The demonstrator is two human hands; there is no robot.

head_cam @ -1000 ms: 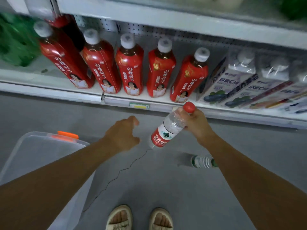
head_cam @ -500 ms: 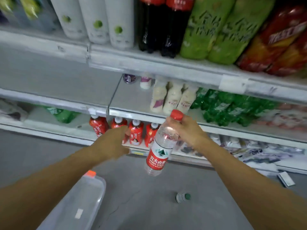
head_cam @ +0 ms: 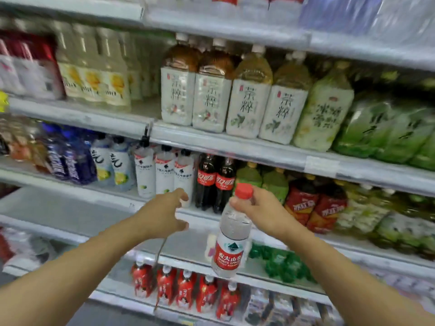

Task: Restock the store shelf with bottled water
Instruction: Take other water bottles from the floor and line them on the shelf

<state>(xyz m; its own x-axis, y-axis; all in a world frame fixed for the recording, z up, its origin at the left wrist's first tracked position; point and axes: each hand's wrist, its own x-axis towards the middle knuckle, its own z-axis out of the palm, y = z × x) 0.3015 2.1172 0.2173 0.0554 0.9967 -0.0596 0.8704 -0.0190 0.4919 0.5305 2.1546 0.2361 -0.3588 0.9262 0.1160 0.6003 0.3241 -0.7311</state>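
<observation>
Two hands reach toward the shelf (head_cam: 70, 208). Right hand (head_cam: 261, 211) pinches the water bottle (head_cam: 231, 236) at its red cap (head_cam: 244, 191). Left hand (head_cam: 162, 214) is spread, holding nothing.

Right grip (head_cam: 256, 208): pinches neck of water bottle (head_cam: 231, 241), red cap up, bottle hanging below. Left grip (head_cam: 162, 215): beside it, fingers spread, holding nothing. Behind both: cola bottles (head_cam: 215, 182) on shelf (head_cam: 235, 149).
</observation>
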